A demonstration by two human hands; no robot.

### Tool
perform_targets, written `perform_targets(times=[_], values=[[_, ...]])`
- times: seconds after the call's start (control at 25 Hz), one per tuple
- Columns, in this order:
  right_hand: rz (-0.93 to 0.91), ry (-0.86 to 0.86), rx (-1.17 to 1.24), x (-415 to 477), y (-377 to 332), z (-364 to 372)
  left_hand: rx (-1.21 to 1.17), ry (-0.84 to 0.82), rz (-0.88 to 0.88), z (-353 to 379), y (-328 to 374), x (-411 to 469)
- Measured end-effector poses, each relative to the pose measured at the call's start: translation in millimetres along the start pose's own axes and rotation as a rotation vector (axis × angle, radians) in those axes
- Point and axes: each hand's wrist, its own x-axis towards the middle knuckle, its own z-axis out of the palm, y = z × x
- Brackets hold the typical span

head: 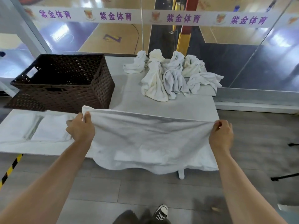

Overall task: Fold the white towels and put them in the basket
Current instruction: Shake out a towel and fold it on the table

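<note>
A white towel point(150, 139) is stretched out above the near edge of the white table point(169, 107), its lower edge hanging past the table front. My left hand point(80, 128) pinches its upper left corner. My right hand point(220, 135) pinches the upper right corner. A dark brown woven basket point(97, 88) stands at the table's back left, and its inside looks dark with no towel visible. Two folded white towels point(34, 128) lie flat on the table to the left of my left hand.
Several crumpled white towels point(171, 75) are heaped at the table's back right. A glass wall with a purple-lettered band point(145, 16) runs behind the table. Grey floor, my shoe point(161, 212) and black-yellow tape point(11, 168) lie below.
</note>
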Motion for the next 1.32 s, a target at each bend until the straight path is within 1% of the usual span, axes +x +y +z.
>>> perform_targets(times=[0.12,0.28,0.56,0.68,0.88,0.92,1.0,1.04,1.12,1.16,1.2,1.24,1.32], values=[[0.033,-0.022,0.005,27.8,-4.0,13.6,-0.068,0.007,0.006,17.9,6.3,0.8],[0.057,-0.042,-0.027,58.6,-5.7,33.9,-0.138,-0.001,-0.075,46.6,11.2,20.5],[0.084,-0.060,-0.138,127.4,-24.9,87.5,-0.072,0.009,-0.076,131.3,36.1,79.4],[0.114,-0.050,-0.182,162.0,-30.1,120.3,0.000,-0.045,-0.083,173.7,41.8,110.2],[0.064,-0.104,-0.184,198.8,-24.9,172.3,0.037,-0.070,-0.091,240.6,39.3,147.4],[0.044,-0.139,-0.149,199.9,-21.8,179.0,0.039,-0.092,-0.094,249.3,38.9,150.4],[0.042,-0.251,-0.068,196.0,-16.5,191.0,0.045,-0.193,-0.097,259.4,43.3,146.8],[0.060,-0.334,-0.092,189.6,-10.7,196.7,0.076,-0.258,-0.050,263.4,42.1,141.0],[0.030,-0.471,-0.302,167.0,6.2,207.0,0.251,-0.376,0.158,267.7,32.0,118.4],[-0.004,-0.489,-0.404,151.9,14.6,209.1,0.359,-0.442,0.256,269.9,24.1,102.5],[-0.023,-0.473,-0.464,138.6,21.6,209.1,0.464,-0.506,0.309,273.3,13.5,88.9],[-0.006,-0.466,-0.498,129.2,28.9,209.5,0.563,-0.573,0.313,277.9,4.1,79.0],[0.118,-0.533,-0.549,120.7,43.7,208.6,0.686,-0.705,0.234,285.4,-14.1,68.4]])
